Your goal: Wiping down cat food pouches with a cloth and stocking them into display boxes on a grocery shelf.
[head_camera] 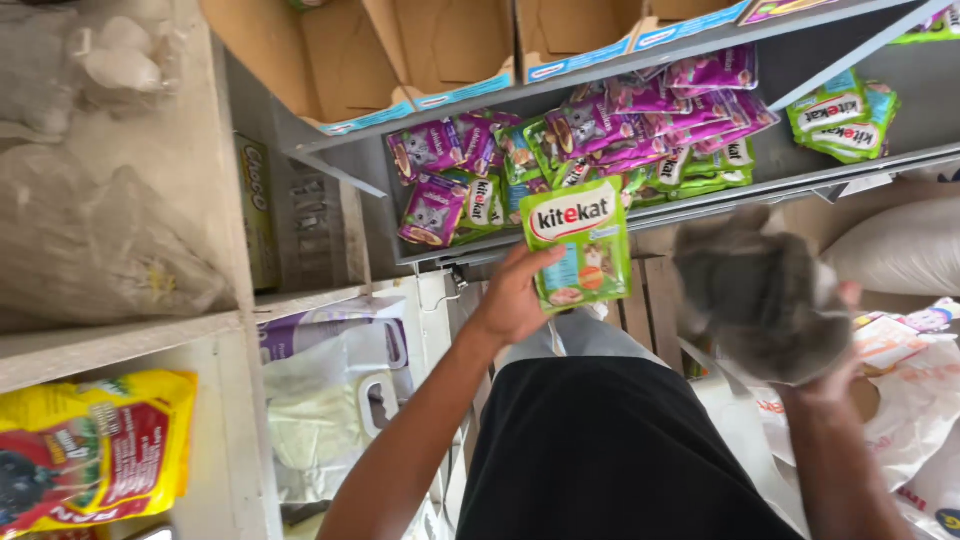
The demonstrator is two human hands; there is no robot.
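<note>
Pet-food pouches [600, 140], purple and green, lie heaped on the grey metal shelf [800, 60], which is the biggest thing ahead, with open cardboard boxes [440, 50] on the tier above it. Lower right, large white sacks [900, 250] are stacked on the floor side; lower left, a yellow and red bag [95, 450] sits in a wooden cubby. Smaller: the grey cloth [762, 290], bunched and motion-blurred, gripped by the right hand [835, 375] with fingers closed around it from below. Smallest: the single green pouch [580, 245], held just in front of the shelf edge by the left hand [515, 295], thumb on its face and fingers curled behind its left edge. To do this well, I'd judge the pouch should be kept flat and pinched firmly while the cloth passes over it, clear of the heap so nothing gets knocked loose
</note>
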